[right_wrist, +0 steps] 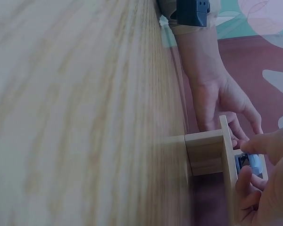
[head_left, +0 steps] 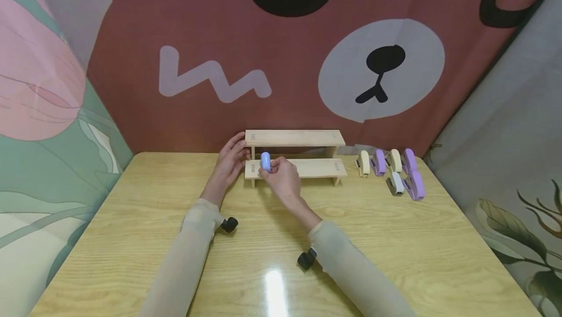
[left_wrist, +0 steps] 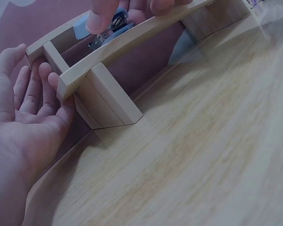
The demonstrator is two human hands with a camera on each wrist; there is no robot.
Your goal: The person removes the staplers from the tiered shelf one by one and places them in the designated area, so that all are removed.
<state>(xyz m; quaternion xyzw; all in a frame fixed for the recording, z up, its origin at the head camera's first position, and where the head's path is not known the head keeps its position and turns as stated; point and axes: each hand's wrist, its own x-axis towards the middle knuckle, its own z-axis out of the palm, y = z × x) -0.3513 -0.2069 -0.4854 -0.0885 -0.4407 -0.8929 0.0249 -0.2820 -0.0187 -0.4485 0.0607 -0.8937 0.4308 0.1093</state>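
Observation:
My right hand pinches a small blue stapler between thumb and fingers, over the left part of the lower step of a two-tier wooden shelf. The stapler's metal parts show in the left wrist view, just above the lower board. My left hand is at the left end of the shelf, its fingers loosely bent and touching the end of the boards. From the right wrist view, the stapler appears close to the lower board, but whether it touches is hard to tell.
At the table's right stand several small staplers: two cream ones, purple ones and a white one. A patterned curtain hangs behind the wooden table.

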